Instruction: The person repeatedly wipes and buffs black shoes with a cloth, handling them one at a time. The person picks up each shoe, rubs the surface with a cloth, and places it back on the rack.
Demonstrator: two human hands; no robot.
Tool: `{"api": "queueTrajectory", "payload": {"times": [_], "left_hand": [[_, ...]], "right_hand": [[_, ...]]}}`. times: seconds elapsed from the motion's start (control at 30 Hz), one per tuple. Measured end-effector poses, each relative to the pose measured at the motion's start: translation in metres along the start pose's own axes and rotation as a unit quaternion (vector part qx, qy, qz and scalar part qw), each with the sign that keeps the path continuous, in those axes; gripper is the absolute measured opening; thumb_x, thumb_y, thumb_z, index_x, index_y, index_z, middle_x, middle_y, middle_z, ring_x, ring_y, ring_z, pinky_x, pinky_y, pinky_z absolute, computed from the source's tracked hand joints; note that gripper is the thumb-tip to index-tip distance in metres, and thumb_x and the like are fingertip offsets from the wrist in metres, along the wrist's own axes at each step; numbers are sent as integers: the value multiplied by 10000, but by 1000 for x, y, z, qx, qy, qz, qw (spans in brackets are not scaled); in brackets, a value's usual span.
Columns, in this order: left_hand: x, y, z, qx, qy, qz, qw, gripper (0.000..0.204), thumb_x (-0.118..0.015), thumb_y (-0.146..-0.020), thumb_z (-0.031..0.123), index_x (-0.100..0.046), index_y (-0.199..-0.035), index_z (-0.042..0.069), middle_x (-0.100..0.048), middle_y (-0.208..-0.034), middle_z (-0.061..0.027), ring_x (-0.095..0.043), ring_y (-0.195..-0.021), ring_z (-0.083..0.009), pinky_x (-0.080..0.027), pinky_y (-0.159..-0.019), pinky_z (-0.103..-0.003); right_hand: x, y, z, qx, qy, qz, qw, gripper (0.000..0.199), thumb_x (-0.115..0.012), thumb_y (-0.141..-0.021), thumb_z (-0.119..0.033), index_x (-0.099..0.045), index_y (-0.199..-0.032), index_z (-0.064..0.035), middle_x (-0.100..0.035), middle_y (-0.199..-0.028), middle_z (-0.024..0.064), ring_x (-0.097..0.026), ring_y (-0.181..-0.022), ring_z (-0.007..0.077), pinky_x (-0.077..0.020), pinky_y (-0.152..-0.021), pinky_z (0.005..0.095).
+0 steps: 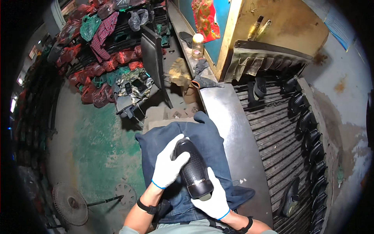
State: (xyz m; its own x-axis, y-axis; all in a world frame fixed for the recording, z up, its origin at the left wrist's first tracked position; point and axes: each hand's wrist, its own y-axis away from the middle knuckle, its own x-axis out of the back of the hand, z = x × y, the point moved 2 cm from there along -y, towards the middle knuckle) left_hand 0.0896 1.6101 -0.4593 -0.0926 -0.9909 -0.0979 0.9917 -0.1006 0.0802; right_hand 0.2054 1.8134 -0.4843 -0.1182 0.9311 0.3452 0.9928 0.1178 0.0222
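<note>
A black shoe (193,167) with a textured upper lies between my two hands, above the dark blue cloth (206,136) over my lap. My left hand (167,165), in a white glove, is closed round the shoe's far left side, its thumb lying across the top. Lower on the right, my right hand (214,201) grips the near end, also in a white glove. Something pale green shows at the opening by the right fingers. Parts of both hands' fingers are hidden beneath the shoe.
A metal ledge (228,121) runs along my right. Beyond it, a slatted roller bed (269,128) carries a row of black shoes (311,142) and a loose shoe (290,197). A fan (71,203) stands left; a chair (152,58) and red bags (93,70) are farther off. A bottle (198,46) stands ahead.
</note>
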Motion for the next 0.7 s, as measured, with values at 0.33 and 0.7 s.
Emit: {"api": "queueTrajectory", "payload": {"times": [0.33, 0.7], "left_hand": [[26, 5, -68, 101, 179, -27, 978, 844, -390, -1160, 685, -525, -1587, -30, -665, -1505, -256, -699, -1327, -364, -572, -1126, -487], [24, -2, -77, 86, 207, 6, 974, 708, -430, -1191, 591, -599, -1504, -21, -732, -1374, -244, -747, -1213, -367, -612, -1043, -492]], "right_hand": [[58, -40, -11, -74, -138, 241, 958, 1271, -912, -735, -42, -170, -1765, 29, -610, -1423, 220, -696, -1122, 279, -604, -998, 418], [95, -46, 27, -32, 12, 316, 948, 1190, -852, -746, 31, -224, -1757, 41, -608, -1400, 174, -661, -1101, 209, -593, -958, 343]]}}
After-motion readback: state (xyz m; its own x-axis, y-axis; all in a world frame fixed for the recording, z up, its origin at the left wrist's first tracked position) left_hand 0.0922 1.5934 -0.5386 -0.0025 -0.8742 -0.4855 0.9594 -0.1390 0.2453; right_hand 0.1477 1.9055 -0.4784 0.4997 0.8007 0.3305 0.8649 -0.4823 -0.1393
